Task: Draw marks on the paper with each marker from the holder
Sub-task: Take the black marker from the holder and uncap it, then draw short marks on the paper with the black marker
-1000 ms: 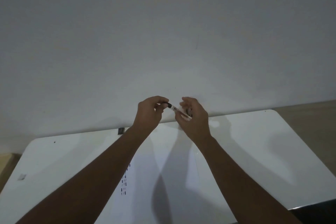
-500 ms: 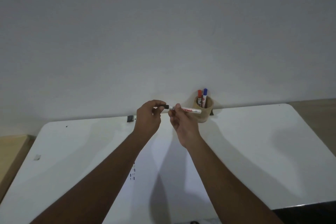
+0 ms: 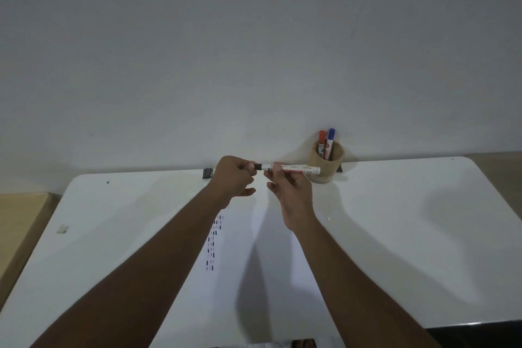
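I hold a white marker [image 3: 299, 170] level above the far edge of the table. My right hand [image 3: 291, 188] grips its barrel. My left hand [image 3: 234, 178] pinches the black cap [image 3: 257, 167] at the marker's left end. Below my arms lies the white paper [image 3: 271, 248], with a column of short red, blue and black marks [image 3: 214, 243] beside my left forearm. The tan round holder [image 3: 327, 162] stands against the wall just right of the marker, with a red marker [image 3: 321, 142] and a blue marker [image 3: 330, 141] upright in it.
The white table [image 3: 409, 234] runs to a grey wall. A small dark clip [image 3: 208, 172] sits at the far edge left of my hands. A scrap of tape [image 3: 62, 229] lies at the left. A wooden surface [image 3: 17, 223] borders the table's left side.
The view has tipped down and shifted, bringing the holder into sight. The marker has turned from slanted to level in my right hand; my left hand stays on the cap.
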